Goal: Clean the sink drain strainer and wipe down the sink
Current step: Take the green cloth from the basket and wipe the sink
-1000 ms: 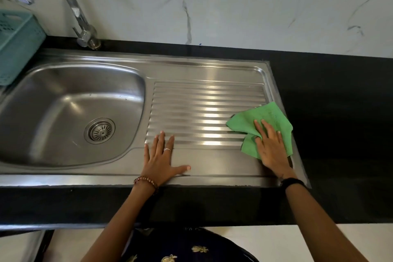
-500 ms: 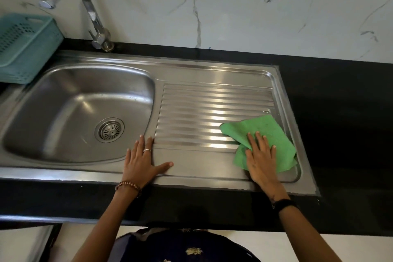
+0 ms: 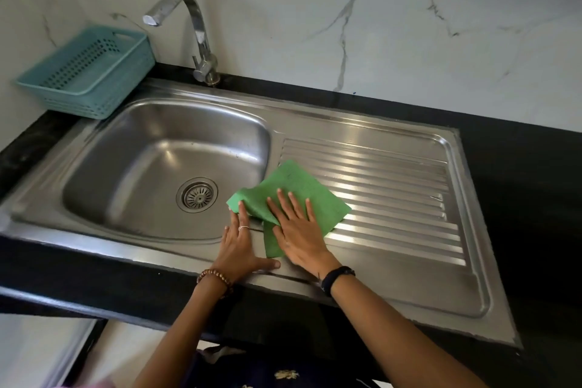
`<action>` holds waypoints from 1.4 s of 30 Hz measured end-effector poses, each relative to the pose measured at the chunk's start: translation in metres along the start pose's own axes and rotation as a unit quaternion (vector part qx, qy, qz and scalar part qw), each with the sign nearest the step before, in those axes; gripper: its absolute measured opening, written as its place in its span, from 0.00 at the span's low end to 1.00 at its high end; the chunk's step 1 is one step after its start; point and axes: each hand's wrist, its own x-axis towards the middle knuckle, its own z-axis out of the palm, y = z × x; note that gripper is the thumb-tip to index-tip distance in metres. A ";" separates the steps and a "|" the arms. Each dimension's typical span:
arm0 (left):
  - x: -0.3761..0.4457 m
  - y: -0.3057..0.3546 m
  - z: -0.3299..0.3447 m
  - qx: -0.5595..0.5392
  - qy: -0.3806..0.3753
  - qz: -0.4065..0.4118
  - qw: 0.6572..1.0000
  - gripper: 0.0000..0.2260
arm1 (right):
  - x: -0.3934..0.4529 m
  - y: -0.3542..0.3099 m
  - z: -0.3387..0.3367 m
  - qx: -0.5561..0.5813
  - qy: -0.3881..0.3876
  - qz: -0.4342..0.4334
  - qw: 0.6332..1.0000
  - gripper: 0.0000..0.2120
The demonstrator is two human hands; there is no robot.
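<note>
A person's right hand (image 3: 299,230) lies flat, fingers spread, pressing a crumpled green cleaning cloth (image 3: 293,189) onto the ribbed drainboard of a stainless steel sink (image 3: 393,186), right at the basin's edge. The left hand (image 3: 237,246) rests flat beside it on the sink's front rim, fingers straight, fingertips touching the cloth's corner. The round metal drain strainer (image 3: 197,195) sits in the basin floor. A curved chrome tap (image 3: 192,31) and teal plastic basket (image 3: 91,69) stand behind on the black surface (image 3: 519,173).

Green cloth (image 3: 296,189); teal basket (image 3: 91,72); white veined wall (image 3: 346,9).
</note>
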 end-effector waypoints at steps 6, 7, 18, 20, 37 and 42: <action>-0.003 0.001 0.001 0.042 -0.035 0.013 0.998 0.64 | -0.010 0.012 -0.005 0.000 -0.029 -0.101 0.994 0.26; -0.003 0.000 0.002 0.055 -0.041 0.018 0.998 0.63 | -0.015 0.015 -0.006 0.004 -0.029 -0.104 0.994 0.26; 0.005 0.043 0.040 0.183 -0.075 0.116 0.973 0.49 | -0.114 0.101 -0.008 0.006 0.010 0.076 0.997 0.26; 0.002 0.050 0.048 0.176 -0.086 0.123 0.973 0.46 | -0.136 0.124 -0.012 0.003 0.016 0.124 0.992 0.26; -0.009 0.002 0.010 0.194 -0.028 0.080 0.977 0.59 | -0.163 0.099 -0.010 0.077 0.030 0.276 0.957 0.26; -0.024 -0.007 -0.001 0.196 -0.004 0.034 0.980 0.62 | -0.095 0.037 -0.002 0.063 0.008 0.165 0.984 0.27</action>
